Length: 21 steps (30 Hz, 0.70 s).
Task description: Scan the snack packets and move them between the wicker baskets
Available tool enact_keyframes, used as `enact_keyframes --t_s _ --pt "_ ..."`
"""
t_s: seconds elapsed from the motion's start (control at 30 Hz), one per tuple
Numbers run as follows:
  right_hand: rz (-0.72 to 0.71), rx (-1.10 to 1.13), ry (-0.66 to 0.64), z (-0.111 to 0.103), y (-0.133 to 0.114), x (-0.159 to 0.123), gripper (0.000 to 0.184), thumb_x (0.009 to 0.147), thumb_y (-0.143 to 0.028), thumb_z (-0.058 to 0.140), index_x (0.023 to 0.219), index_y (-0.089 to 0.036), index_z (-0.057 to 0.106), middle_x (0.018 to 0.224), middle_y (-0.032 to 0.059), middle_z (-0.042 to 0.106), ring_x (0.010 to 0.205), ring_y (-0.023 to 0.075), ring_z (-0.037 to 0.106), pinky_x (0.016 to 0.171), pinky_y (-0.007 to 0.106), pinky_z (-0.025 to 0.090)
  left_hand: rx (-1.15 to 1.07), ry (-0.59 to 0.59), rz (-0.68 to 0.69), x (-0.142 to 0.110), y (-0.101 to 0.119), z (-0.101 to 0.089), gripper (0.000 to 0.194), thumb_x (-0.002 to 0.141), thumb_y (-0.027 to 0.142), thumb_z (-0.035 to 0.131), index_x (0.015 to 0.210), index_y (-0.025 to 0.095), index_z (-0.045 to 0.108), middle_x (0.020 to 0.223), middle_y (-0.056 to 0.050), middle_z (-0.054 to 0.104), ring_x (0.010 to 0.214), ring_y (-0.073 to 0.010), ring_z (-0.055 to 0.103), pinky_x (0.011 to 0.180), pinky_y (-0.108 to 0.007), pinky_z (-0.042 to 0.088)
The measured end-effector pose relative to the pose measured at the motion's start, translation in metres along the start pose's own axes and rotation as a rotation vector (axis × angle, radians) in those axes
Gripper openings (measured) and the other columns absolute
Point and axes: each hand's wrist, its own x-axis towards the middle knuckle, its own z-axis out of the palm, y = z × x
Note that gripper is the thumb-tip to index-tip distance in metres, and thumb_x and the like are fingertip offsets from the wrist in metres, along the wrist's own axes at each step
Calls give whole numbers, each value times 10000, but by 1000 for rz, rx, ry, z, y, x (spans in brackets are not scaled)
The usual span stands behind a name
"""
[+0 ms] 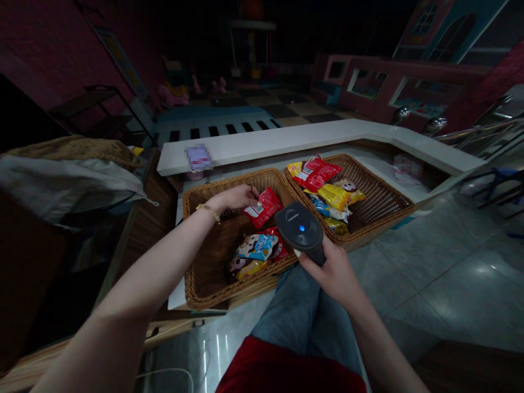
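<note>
My left hand [237, 197] reaches over the left wicker basket [200, 284] and pinches a small red snack packet [264, 207] at its edge. My right hand [331, 267] grips the handle of a black barcode scanner [299, 229] with a blue light on its head, held just right of the red packet. Several snack packets [257, 251] lie in the left basket under the scanner. The right wicker basket [385, 207] holds more packets, red [313, 173] and yellow [334, 195] ones on top.
Both baskets rest on a low white shelf under a long white counter [286, 143]. A pink container [196, 173] stands by the counter's left end. Cloth-covered bundles [65, 180] lie at the left. My knee in jeans [298, 305] is below the baskets; grey tiled floor spreads right.
</note>
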Motion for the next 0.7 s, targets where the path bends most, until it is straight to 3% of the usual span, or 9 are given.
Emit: enact_keyframes --t_s 0.17,0.37,0.5,0.7 --pt "6 -6 6 1 0 -1 194 867 -292 612 1040 -210 643 906 57 767 838 258 737 723 326 572 -395 150 38 -22 21 -13 325 722 289 784 1011 173 690 813 -29 744 607 -118 631 544 -214 452" --pt "14 -5 4 0 -1 -1 204 866 -284 614 1059 -225 642 962 59 772 969 277 736 768 326 571 -469 253 64 -32 38 -11 176 758 243 763 883 151 681 698 5 667 521 -73 562 462 -165 398" --pt "15 -15 9 1 -1 -2 206 866 -281 613 1062 -228 646 951 52 772 942 269 737 765 321 568 -661 373 128 -34 44 -9 138 758 203 729 837 162 624 703 26 645 554 -74 591 510 -164 473" --pt "9 -36 14 1 0 -1 200 857 -280 618 1047 -224 645 992 58 779 900 255 737 747 311 566 -799 236 153 -35 51 4 228 772 182 766 880 160 568 794 -13 712 679 -126 715 677 -270 617"
